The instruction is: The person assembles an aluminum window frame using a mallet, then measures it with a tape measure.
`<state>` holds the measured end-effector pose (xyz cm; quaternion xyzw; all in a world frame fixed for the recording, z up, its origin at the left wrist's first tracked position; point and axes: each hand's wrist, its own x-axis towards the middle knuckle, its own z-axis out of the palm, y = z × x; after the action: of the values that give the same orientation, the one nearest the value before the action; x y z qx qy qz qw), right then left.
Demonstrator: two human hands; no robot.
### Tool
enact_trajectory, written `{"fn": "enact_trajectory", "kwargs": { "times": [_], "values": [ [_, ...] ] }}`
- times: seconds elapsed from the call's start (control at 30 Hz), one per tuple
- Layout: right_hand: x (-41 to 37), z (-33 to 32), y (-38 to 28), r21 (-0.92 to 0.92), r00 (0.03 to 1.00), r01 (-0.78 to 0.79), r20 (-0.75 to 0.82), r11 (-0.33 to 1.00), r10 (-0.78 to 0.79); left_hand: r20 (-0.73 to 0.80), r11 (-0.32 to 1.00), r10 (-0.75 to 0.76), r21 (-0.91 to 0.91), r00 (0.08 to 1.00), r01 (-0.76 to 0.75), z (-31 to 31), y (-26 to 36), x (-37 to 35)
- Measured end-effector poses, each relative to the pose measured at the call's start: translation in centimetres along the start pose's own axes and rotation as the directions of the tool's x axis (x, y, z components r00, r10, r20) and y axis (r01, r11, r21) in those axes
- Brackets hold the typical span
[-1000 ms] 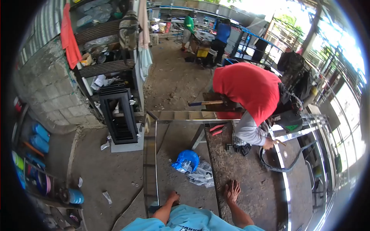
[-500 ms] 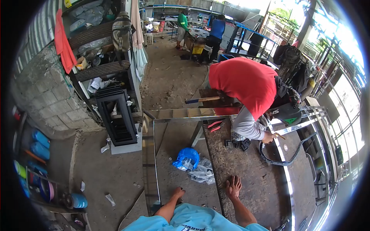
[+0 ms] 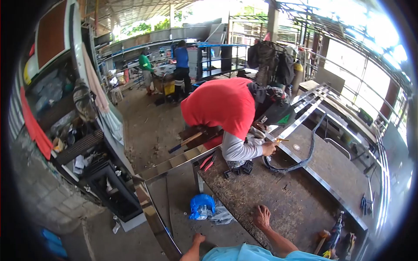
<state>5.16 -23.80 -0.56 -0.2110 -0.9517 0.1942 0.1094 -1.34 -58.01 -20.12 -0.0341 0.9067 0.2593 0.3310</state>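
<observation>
My right hand (image 3: 262,216) rests palm down on the worn brown worktable (image 3: 278,195), fingers stretched out, holding nothing. Low in the view, my left hand (image 3: 199,238) is beside the shiny metal frame (image 3: 154,217); its fingers are turned down and hidden. The frame reaches up to the table's far left corner. On the table beyond my right hand lie red-handled pliers (image 3: 207,162) and several black corner pieces (image 3: 239,168). A long metal bar (image 3: 322,189) runs along the table's right side.
A co-worker in a red shirt (image 3: 222,104) bends over the table, a hand (image 3: 270,148) at a brass-coloured torch-like tool (image 3: 280,140) with a dark hose (image 3: 300,165). A hammer (image 3: 186,142) lies behind. Power tools (image 3: 335,230) sit front right; a blue bag (image 3: 202,205) is on the floor.
My view has tilted up and turned right, so the scene shifts left and more of the background shows. My right hand stays on the table. The co-worker remains bent over the bar.
</observation>
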Motion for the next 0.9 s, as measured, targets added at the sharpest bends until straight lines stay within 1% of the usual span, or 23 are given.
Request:
{"fn": "enact_trajectory", "kwargs": {
  "times": [0.03,0.07,0.1,0.17,0.2,0.23,0.3,0.33,0.37,0.4,0.43,0.47,0.5,0.53,0.57,0.6,0.63,0.67,0.7,0.73,0.8,0.87,0.9],
  "values": [
    [-0.1,0.1,0.5,-0.013,0.998,0.058,-0.023,0.998,-0.058,-0.008,0.998,-0.004,0.057,1.0,0.005,-0.2,-0.8,0.5],
    [-0.7,0.0,1.3,-0.034,0.993,0.117,-0.031,0.993,-0.118,-0.023,0.999,0.002,0.05,1.0,-0.001,-1.2,-0.5,0.2],
    [-0.8,0.1,1.6,-0.024,0.993,0.113,-0.031,0.993,-0.114,-0.039,0.999,0.004,0.037,0.999,-0.003,-2.9,0.4,0.5],
    [-0.7,0.2,1.8,-0.026,0.994,0.105,-0.013,0.994,-0.105,-0.062,0.997,0.063,0.047,0.996,-0.06,-6.9,2.1,-1.0],
    [-0.7,0.2,1.7,-0.027,0.995,0.098,-0.007,0.995,-0.098,-0.125,0.999,0.048,0.022,0.991,-0.046,-7.5,2.3,-0.8],
    [-0.7,0.4,1.7,-0.026,0.997,0.081,0.012,0.996,-0.081,-0.137,0.999,0.051,-0.005,0.989,-0.053,-8.0,2.2,-0.3],
    [-1.3,0.8,1.8,-0.1,0.988,0.12,-0.084,0.988,-0.128,-0.15,0.997,0.063,-0.034,0.987,-0.068,-8.7,1.6,-0.4],
    [-1.5,0.6,1.6,-0.104,0.985,0.126,-0.106,0.987,-0.137,-0.157,0.996,0.079,-0.037,0.984,-0.086,-8.9,1.4,-0.5],
    [-1.5,0.2,1.3,-0.111,0.981,0.134,-0.129,0.985,-0.148,-0.17,0.995,0.095,-0.026,0.981,-0.101,-8.8,1.3,-0.5],
    [-1.6,-0.2,1.3,-0.118,0.986,0.12,-0.1,0.986,-0.132,-0.188,0.993,0.107,-0.023,0.976,-0.114,-8.2,0.8,-0.6],
    [-1.4,-0.5,1.2,-0.107,0.986,0.078,-0.142,0.991,-0.092,-0.21,0.994,0.103,-0.01,0.972,-0.107,-6.5,-0.5,0.6],
    [-1.2,-0.3,1.4,-0.104,0.986,0.134,-0.084,0.986,-0.143,-0.084,0.984,-0.065,-0.174,0.994,0.05,-6.3,1.8,-2.8],
    [-0.2,-0.1,1.3,-0.165,0.987,0.137,-0.066,0.977,-0.15,-0.144,0.99,0.011,-0.134,0.99,-0.031,-3.8,0.6,-2.3],
    [-0.8,0.2,1.6,-0.223,0.988,0.139,-0.032,0.965,-0.15,-0.102,0.996,0.067,-0.055,0.993,-0.073,-1.3,-0.9,-1.6],
    [-2.0,0.0,1.7,-0.215,0.988,0.149,-0.007,0.965,-0.155,-0.06,0.992,0.122,0.021,0.991,-0.121,1.1,-2.3,-0.9],
    [-1.0,0.1,1.0,-0.2,0.985,0.157,-0.034,0.967,-0.167,-0.061,0.974,-0.129,-0.194,0.99,0.115,0.5,-0.2,-2.6],
    [-1.0,0.3,0.8,-0.182,0.974,0.227,0.033,0.957,-0.225,-0.104,0.966,-0.123,-0.241,0.987,0.095,0.9,1.0,-5.2],
    [-1.1,0.5,0.9,-0.222,0.98,0.198,0.014,0.955,-0.2,-0.157,0.961,-0.101,-0.271,0.982,0.056,1.0,1.7,-6.3],
    [-0.9,0.6,1.1,-0.264,0.986,0.154,-0.023,0.952,-0.166,-0.167,0.95,-0.15,-0.298,0.975,0.095,1.8,1.8,-7.1],
    [-0.6,0.9,1.2,-0.252,0.981,0.188,0.0,0.949,-0.195,-0.139,0.952,-0.172,-0.279,0.975,0.128,3.0,1.8,-8.0],
    [-0.7,1.5,2.1,-0.264,0.975,0.191,-0.057,0.945,-0.213,-0.107,0.953,-0.205,-0.25,0.973,0.173,4.1,1.8,-8.5],
    [-1.0,2.0,2.8,-0.27,0.987,0.142,-0.031,0.952,-0.156,0.11,0.937,-0.257,-0.215,0.96,0.276,5.3,1.7,-10.7],
    [-1.0,2.0,2.9,-0.252,0.982,0.165,-0.047,0.954,-0.182,0.146,0.923,-0.317,-0.181,0.937,0.34,5.4,2.1,-11.6]
  ]
}}
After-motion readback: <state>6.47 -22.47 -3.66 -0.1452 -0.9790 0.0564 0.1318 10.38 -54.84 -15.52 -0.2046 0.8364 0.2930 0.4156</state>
